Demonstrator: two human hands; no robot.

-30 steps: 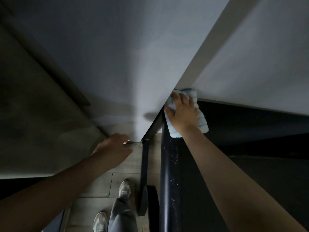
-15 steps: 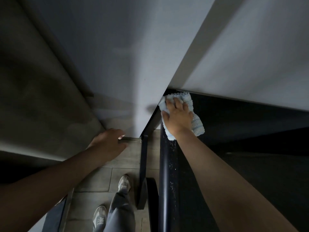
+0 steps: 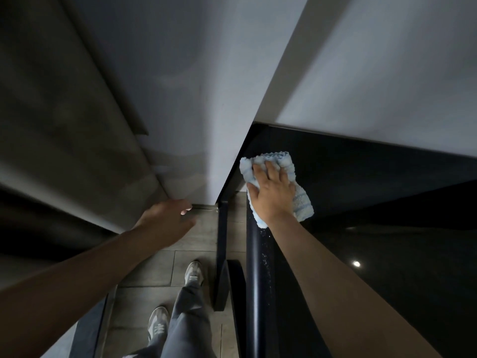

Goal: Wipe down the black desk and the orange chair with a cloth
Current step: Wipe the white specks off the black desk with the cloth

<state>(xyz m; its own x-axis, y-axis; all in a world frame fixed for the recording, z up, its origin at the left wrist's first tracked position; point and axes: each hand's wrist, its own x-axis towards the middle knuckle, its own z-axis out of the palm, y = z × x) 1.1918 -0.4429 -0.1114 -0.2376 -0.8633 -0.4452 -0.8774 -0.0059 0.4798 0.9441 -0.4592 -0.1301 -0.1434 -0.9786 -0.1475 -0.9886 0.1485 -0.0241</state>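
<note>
Left hand [image 3: 167, 218], nearest the person, braces on the wall's [image 3: 196, 99] lower edge, probably for balance; its grip is slack and empty. The right hand [image 3: 273, 195] has a flat, spread grip pressing the blue cloth [image 3: 300, 206] onto the black surface [image 3: 361, 192]. Pale specks [image 3: 265, 254] lie behind this grip, and the corner lies just ahead. The orange chair is not in view.

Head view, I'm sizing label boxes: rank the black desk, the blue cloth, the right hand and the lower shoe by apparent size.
1. black desk, largest by far.
2. blue cloth and right hand: look alike, the hand hiding much of the cloth; unranked.
3. lower shoe, smallest, but farther from the camera.
</note>
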